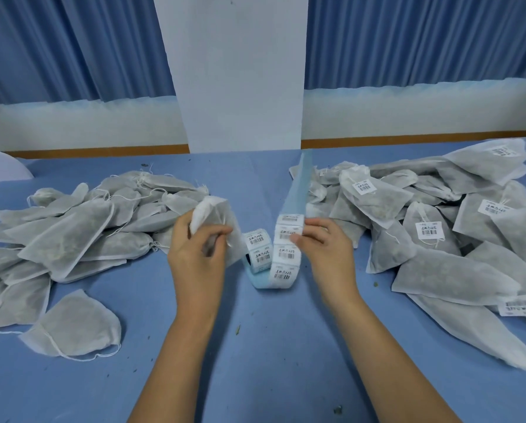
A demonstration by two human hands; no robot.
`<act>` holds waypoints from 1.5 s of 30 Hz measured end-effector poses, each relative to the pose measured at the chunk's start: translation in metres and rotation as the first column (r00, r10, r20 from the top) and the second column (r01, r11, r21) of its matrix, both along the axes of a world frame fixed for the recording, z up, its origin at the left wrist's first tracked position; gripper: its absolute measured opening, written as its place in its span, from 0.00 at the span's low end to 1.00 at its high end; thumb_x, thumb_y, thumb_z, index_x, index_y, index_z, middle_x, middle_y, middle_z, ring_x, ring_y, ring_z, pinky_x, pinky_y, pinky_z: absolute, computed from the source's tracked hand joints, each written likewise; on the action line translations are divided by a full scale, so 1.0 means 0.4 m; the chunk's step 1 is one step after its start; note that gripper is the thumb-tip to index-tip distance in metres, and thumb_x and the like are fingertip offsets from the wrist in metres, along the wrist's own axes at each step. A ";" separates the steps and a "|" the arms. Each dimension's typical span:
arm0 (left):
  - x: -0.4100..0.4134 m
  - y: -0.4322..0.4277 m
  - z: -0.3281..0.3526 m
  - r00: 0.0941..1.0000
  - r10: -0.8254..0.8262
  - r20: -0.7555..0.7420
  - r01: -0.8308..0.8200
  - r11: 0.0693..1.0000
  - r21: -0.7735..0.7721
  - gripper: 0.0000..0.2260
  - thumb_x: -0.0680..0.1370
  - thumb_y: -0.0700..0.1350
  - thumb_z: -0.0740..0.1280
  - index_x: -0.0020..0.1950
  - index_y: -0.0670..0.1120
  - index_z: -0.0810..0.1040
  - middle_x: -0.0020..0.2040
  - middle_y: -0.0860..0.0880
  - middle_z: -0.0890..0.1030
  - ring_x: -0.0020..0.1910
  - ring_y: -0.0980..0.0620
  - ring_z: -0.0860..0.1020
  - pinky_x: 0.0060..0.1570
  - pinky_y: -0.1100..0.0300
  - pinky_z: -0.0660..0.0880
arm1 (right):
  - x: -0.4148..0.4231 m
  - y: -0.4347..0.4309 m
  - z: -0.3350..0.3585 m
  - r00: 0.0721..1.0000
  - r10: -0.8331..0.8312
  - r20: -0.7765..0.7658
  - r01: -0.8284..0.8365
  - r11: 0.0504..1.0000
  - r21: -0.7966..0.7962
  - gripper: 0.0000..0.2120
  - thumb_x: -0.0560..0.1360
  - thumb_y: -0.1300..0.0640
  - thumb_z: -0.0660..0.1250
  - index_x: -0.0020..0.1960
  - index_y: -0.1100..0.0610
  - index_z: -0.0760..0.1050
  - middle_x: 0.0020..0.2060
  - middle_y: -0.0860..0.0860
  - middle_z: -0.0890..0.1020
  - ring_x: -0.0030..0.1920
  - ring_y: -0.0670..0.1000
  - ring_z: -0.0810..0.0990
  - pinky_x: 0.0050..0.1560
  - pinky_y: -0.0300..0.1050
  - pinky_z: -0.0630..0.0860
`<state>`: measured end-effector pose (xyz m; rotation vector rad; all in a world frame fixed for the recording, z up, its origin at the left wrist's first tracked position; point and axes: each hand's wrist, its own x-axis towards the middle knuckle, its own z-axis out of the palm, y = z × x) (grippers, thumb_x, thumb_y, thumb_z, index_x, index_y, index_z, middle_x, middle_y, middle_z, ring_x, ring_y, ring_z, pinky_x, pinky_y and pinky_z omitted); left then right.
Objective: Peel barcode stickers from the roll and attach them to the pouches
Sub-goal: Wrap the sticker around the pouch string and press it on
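Observation:
My left hand (196, 248) grips a white mesh pouch (217, 209) lifted above the table, left of the sticker roll (258, 250). The roll of white barcode stickers on blue backing stands at the centre. Its strip (286, 261) loops up from the table, and the bare blue backing tail (301, 184) rises toward the back. My right hand (319, 239) pinches the strip at a sticker near its top bend, thumb on the printed face.
A heap of pouches without stickers (72, 236) covers the left of the blue table (255, 346). A heap of pouches carrying barcode stickers (438, 227) lies on the right. One loose pouch (75, 325) sits at front left. A white pillar (240, 71) stands behind.

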<state>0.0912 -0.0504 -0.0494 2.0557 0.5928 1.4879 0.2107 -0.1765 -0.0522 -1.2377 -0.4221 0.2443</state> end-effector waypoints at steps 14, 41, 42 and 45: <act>0.019 -0.016 -0.013 0.922 -0.293 -0.254 0.335 0.931 0.143 0.10 0.73 0.42 0.70 0.53 0.43 0.83 0.58 0.57 0.72 0.56 0.61 0.73 0.57 0.69 0.70 | -0.058 0.024 -0.021 0.907 0.201 0.370 -0.070 0.938 -0.339 0.06 0.72 0.67 0.69 0.47 0.60 0.82 0.39 0.48 0.84 0.36 0.38 0.78 0.41 0.29 0.72; -0.020 0.000 0.045 0.843 -0.426 0.329 0.505 0.417 -0.756 0.08 0.69 0.49 0.70 0.33 0.48 0.85 0.33 0.51 0.83 0.30 0.57 0.80 0.30 0.66 0.76 | 0.043 -0.014 -0.033 0.951 -0.308 0.014 0.294 0.895 -0.336 0.08 0.72 0.60 0.72 0.44 0.58 0.73 0.41 0.54 0.78 0.39 0.50 0.78 0.45 0.44 0.76; -0.017 -0.011 0.042 0.835 -0.472 0.282 0.498 0.432 -0.752 0.08 0.66 0.51 0.71 0.33 0.48 0.85 0.32 0.51 0.84 0.30 0.57 0.80 0.30 0.66 0.76 | 0.038 -0.019 -0.024 0.933 -0.325 0.155 0.360 0.864 -0.353 0.07 0.72 0.58 0.71 0.42 0.57 0.73 0.40 0.51 0.77 0.41 0.50 0.76 0.47 0.43 0.74; -0.007 -0.025 0.028 0.839 -0.540 0.070 0.430 0.578 -0.694 0.06 0.67 0.50 0.73 0.35 0.49 0.86 0.36 0.53 0.84 0.35 0.58 0.79 0.36 0.67 0.75 | 0.003 -0.035 0.018 0.937 -0.131 0.323 0.188 0.971 -0.150 0.07 0.74 0.55 0.69 0.38 0.54 0.76 0.33 0.49 0.77 0.35 0.44 0.72 0.38 0.33 0.68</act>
